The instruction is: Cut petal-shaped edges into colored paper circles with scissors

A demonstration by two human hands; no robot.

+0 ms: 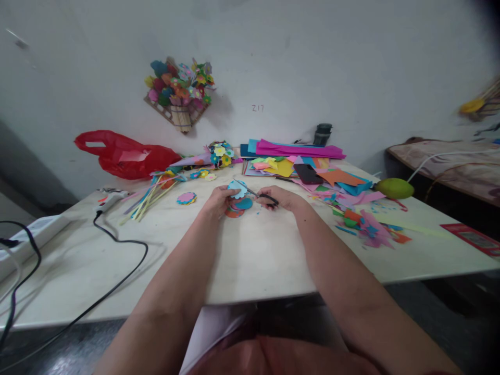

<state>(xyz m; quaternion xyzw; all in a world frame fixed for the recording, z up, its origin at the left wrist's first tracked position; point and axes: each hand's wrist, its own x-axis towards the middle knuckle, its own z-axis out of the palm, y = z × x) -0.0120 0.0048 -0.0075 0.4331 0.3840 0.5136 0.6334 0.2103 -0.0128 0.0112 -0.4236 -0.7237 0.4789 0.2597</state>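
My left hand (pixel 219 200) pinches a light blue scalloped paper flower (pixel 237 190) by its left side. In my right hand (pixel 278 197) is a pair of scissors (pixel 269 199) with black handles, its blades reaching to the right edge of the flower. Below the hands, several round paper pieces (pixel 235 212) in orange, pink and blue lie on the table. A small stack of scalloped paper flowers (pixel 186 198), pink on top, rests to the left of my left hand.
Paper scraps (pixel 371 229) are strewn at the right, near a dark phone (pixel 308 174) and coloured sheets (pixel 297 150). Pale sticks (pixel 142 200) and a red plastic bag (pixel 128 156) lie at the left. A black cable (pixel 121 240) crosses the table (pixel 261 260) beside a power strip (pixel 37 237).
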